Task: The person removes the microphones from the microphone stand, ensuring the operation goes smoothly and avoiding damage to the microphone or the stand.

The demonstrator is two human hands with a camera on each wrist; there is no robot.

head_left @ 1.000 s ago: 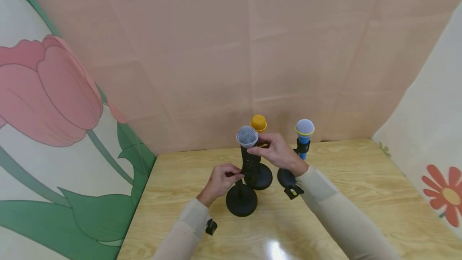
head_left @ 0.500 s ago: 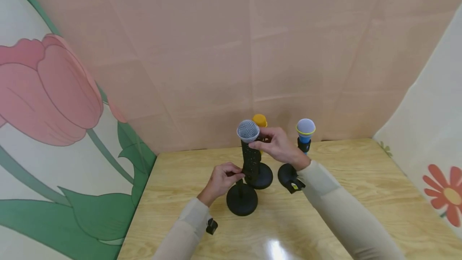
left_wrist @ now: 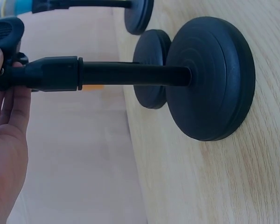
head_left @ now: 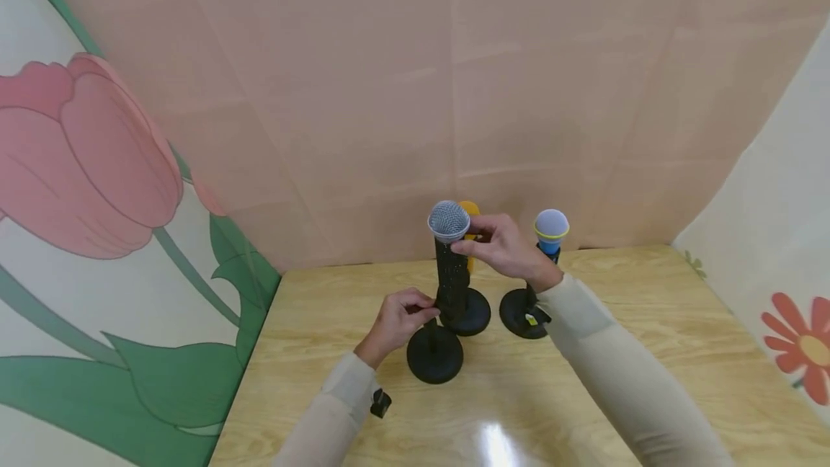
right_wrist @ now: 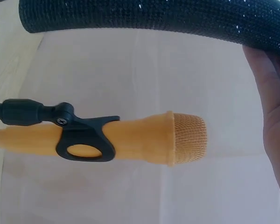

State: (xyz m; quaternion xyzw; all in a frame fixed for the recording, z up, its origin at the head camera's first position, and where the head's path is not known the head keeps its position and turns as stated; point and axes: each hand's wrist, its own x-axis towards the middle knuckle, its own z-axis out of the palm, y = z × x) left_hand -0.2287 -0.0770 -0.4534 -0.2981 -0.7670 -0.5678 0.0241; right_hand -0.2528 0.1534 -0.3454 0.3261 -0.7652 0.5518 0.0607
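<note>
My right hand holds a black, sparkly microphone just below its silver mesh head. It stands nearly upright, head up. In the right wrist view, the lower end of its handle shows at the upper left. With thumb and fingers, my left hand pinches the top joint of a black microphone stand, beside its clip. The stand's round base rests on the table. Whether the handle touches the clip cannot be told.
Just behind, an orange microphone sits in the clip of a second black stand. To the right, a blue microphone with a pale head is on a third stand. A pink sheet hangs behind the wooden table.
My right hand and the black microphone have moved upward, slightly right and away from the stand. The microphone covers more of the orange one. My left hand has stayed at the stand's joint.
</note>
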